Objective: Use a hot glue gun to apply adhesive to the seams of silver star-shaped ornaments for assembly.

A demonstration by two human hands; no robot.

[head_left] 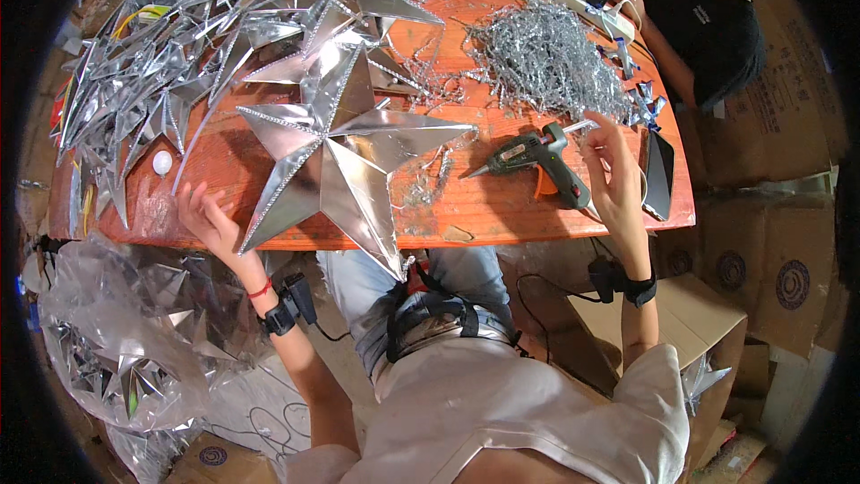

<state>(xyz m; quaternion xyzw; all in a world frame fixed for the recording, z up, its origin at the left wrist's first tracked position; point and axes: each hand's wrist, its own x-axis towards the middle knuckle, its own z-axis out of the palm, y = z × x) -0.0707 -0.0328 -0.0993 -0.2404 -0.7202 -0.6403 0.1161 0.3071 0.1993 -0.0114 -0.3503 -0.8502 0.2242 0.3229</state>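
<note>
A large silver foil star (354,143) with beaded ridges leans near the table's front edge. Beside its lower left point is my left hand (210,220), fingers loosely apart, holding nothing visible. A long thin translucent stick (195,145) lies close to those fingertips. To the right, a green glue gun (528,157) with an orange trigger rests on its side, nozzle toward the star. From its back juts a whitish glue stick (578,125). My right hand (614,175) is at this stick's end, fingertips touching or almost touching it, thumb and fingers apart.
Many silver stars (179,81) are heaped at the left. Shredded silver tinsel (555,58) and a white power strip (591,4) occupy the far right. A small white ball (162,162) lies at the left. Another person (703,22) is beyond the right corner; cardboard boxes (770,251) stand at right.
</note>
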